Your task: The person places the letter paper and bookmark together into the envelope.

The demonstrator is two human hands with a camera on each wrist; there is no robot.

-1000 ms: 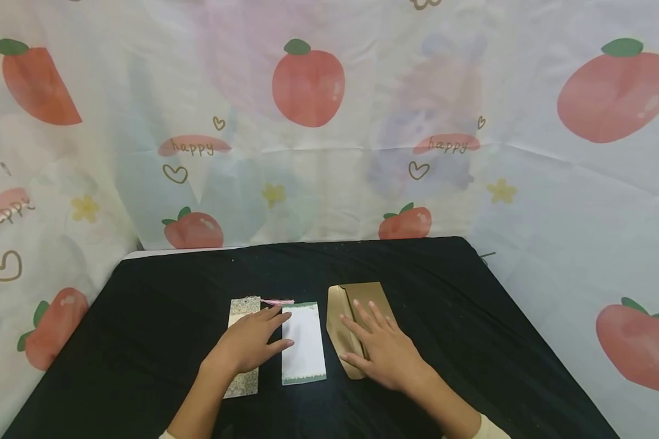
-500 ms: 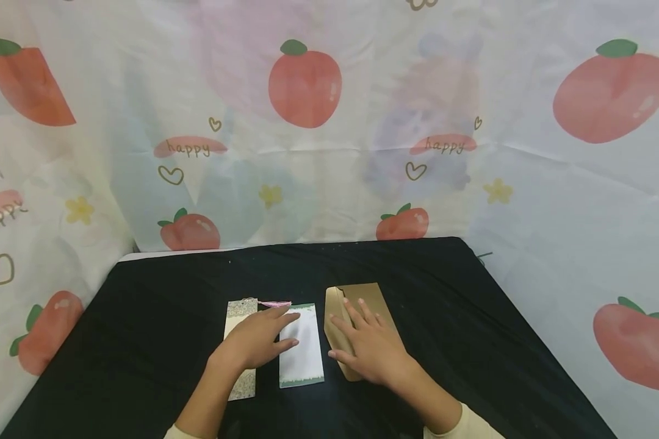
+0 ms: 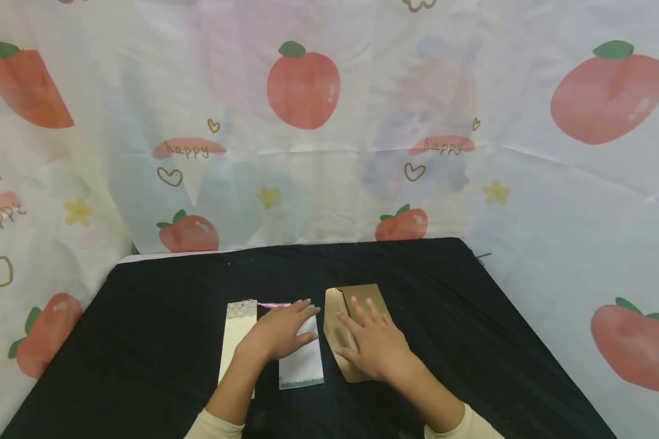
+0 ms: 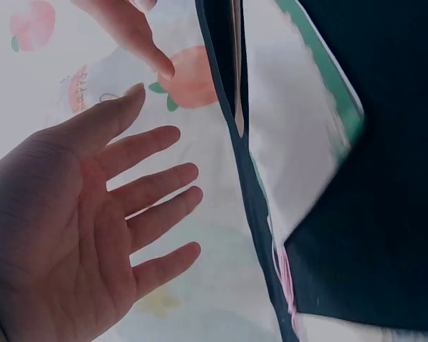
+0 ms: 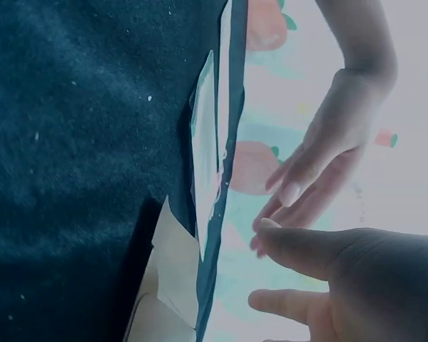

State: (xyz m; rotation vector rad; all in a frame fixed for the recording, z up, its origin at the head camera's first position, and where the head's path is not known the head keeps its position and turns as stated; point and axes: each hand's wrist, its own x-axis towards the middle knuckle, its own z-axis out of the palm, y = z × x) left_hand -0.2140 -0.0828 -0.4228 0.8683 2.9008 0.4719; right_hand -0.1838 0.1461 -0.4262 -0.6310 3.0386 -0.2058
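Note:
In the head view, a white card (image 3: 301,369) with green borders lies flat, its upper part hidden by my left hand (image 3: 280,332). That hand hovers over the card with fingers extended; in the left wrist view it is apart from the table. To the left lies a cream bookmark (image 3: 236,335) with a patterned top band and a pink tassel (image 3: 271,305). On the right is a gold envelope (image 3: 337,320), its pointed flap towards the left. My right hand (image 3: 381,349) hovers above the envelope, fingers spread, holding nothing; the right wrist view shows a gap beneath it.
A black cloth (image 3: 472,366) covers the table. Behind and at both sides hangs a pale fabric backdrop (image 3: 340,183) printed with red fruit and hearts. Card, bookmark and envelope lie side by side near the table's middle.
My left hand has moved right, from above the bookmark to above the card, uncovering more of the bookmark. My right hand has shifted slightly left above the envelope. The papers stay put.

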